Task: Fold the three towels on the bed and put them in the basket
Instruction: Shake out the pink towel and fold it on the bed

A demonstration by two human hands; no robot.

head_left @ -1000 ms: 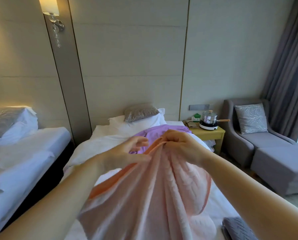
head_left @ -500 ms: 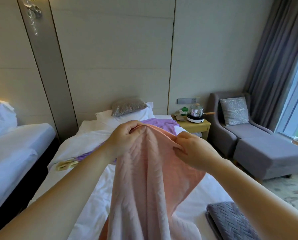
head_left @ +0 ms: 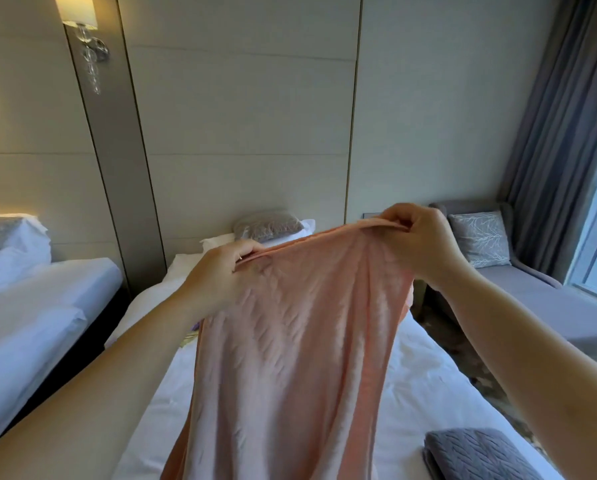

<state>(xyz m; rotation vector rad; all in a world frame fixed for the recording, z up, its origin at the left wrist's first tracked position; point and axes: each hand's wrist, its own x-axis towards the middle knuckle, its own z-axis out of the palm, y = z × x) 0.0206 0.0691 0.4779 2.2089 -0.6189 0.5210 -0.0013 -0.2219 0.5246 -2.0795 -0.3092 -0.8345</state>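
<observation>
both grips pinch the pink towel's [head_left: 290, 341] top edge, left [head_left: 220, 275] lower, right [head_left: 418, 244] higher.

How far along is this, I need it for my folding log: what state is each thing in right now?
pink towel: unfolded, held up by its top edge, hanging down
left hand: grips the pink towel's top edge
right hand: pinches the same edge, higher up
grey towel: folded, lying on the bed
wall lamp: lit
curtain: drawn aside
</observation>
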